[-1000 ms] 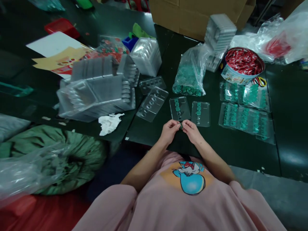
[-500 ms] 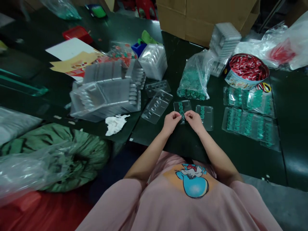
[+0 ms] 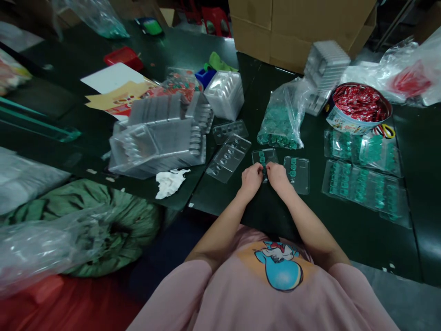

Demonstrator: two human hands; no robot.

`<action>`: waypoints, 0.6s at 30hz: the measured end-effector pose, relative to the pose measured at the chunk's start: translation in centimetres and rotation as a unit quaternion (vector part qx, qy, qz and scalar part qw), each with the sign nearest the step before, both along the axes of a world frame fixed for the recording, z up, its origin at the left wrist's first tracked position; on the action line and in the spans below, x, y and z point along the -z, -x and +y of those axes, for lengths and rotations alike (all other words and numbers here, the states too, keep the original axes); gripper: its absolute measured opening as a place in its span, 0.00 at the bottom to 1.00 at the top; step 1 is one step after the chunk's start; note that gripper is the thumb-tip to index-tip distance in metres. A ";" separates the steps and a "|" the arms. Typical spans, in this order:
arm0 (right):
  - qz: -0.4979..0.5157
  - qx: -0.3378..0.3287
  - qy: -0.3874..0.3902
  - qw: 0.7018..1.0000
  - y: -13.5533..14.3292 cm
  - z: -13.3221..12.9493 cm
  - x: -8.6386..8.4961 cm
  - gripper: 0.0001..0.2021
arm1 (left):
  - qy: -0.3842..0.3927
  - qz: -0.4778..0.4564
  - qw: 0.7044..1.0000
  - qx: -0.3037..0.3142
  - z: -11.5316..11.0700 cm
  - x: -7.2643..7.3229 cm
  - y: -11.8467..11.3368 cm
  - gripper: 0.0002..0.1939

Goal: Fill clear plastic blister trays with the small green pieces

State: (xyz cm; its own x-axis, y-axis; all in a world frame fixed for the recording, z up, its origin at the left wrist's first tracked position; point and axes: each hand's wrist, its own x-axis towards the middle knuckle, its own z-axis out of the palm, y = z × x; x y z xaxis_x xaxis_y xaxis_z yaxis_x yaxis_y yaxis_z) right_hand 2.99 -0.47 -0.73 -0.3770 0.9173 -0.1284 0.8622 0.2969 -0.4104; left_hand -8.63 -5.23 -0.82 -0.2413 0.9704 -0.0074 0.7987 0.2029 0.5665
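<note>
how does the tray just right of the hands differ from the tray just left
The right tray holds green pieces; the left tray looks empty. The right tray lies nearly straight, while the left tray slants. Both are clear and lie on the dark table.

Area type: packing workshop, or a similar hand-assembly workplace. Indicators: a long dark tabletop bearing stacked clear plastic trays, filled trays laid in rows, a bag of green pieces and a round tin of red pieces. A large cardboard box stands behind.
</note>
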 end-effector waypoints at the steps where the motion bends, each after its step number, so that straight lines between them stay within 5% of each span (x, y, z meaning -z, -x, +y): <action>1: -0.009 -0.007 -0.009 1.000 0.0 -0.1 0.0 0.12 | -0.005 0.013 1.000 0.008 0.0 0.1 0.0 0.11; 12: 0.055 -0.037 -0.042 0.997 -1.0 -1.8 0.2 0.17 | -0.087 -0.028 0.993 0.073 -0.3 -0.2 1.0 0.11; 18: 0.109 0.010 -0.116 0.987 -6.7 -2.5 -0.8 0.14 | -0.055 0.001 0.991 0.126 0.8 0.1 0.6 0.06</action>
